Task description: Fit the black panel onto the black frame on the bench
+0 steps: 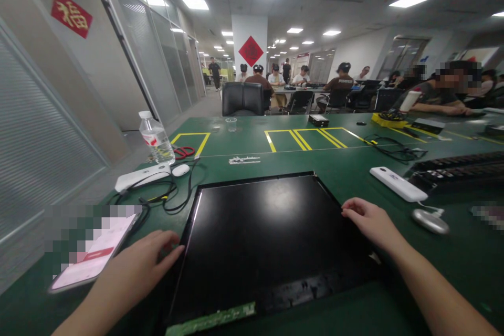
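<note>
A black LCD screen panel (252, 241) lies in front of me over the green table, its dark face upward. Along its near left edge runs a green circuit board strip (212, 320). My left hand (151, 257) holds the panel's left edge, thumb and fingers closed at the rim. At the right edge, toward the far corner, my right hand (366, 215) pinches the frame between thumb and curled fingers. A phone with a lit screen (98, 252) is beside my left hand. Whether the panel's near edge rests on the table, I cannot tell.
On the left are a water bottle (155, 139), red-handled scissors (184, 153), a white power bank (142, 176) and black cables (169, 194). To the right stand another white power bank (397, 184) and a silver mouse-like object (430, 221). People sit at tables farther back.
</note>
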### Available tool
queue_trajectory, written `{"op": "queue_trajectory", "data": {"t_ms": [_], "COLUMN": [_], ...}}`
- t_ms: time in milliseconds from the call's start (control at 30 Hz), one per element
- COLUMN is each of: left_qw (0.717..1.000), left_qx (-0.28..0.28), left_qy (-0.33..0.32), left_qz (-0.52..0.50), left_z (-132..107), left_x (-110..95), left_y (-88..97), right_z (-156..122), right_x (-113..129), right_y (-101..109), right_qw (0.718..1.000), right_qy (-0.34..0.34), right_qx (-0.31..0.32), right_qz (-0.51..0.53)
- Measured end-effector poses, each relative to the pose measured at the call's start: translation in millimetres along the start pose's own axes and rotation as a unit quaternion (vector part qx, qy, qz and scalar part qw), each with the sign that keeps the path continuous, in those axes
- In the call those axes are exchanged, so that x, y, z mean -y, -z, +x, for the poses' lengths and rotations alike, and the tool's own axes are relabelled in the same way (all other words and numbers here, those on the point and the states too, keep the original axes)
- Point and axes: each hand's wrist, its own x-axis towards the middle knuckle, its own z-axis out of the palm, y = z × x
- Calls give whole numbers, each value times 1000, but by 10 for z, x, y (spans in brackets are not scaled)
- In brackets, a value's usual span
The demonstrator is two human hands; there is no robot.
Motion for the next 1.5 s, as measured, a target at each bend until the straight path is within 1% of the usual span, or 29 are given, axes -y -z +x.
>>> {"op": "queue_trajectory", "data": {"t_ms": [67,100,267,433,600,767,900,1000,1100,1267,1400,1500], "left_qw": [999,999,999,999,998,989,971,946,909,827,759,721], "left_qx": [34,43,51,45,30,-9,-27,-48,-68,-73,-71,-72], "left_qy": [-3,-8,-19,-21,-19,16,57,89,127,199,242,266], "left_qz": [6,7,5,-6,-57,-143,-229,-307,-390,-520,-601,-636], "left_z": [13,19,56,77,90,101,80,60,49,29,19,25], "left_x": [4,-1,-41,-66,-64,-81,-123,-150,-175,-239,-287,-300], "left_y": [-34,-50,-116,-158,-156,-75,-11,-5,-28,-90,-135,-169], "right_z": [-5,-7,-24,-36,-35,-20,-12,-8,-5,-2,-3,-6], "right_x": [-7,-11,-19,-8,-6,-10,4,19,24,20,15,9], "right_y": [8,13,40,48,40,36,40,44,42,36,41,40], "right_qw": [1000,1000,1000,1000,1000,1000,1000,1000,1000,1000,1000,1000], "right_qy": [1,1,5,10,11,7,10,8,8,17,13,11], "right_qx": [3,5,6,-2,-2,9,6,8,7,3,8,9], "right_qz": [4,3,-10,-8,-10,-10,-6,-13,-17,-20,-26,-26]}}
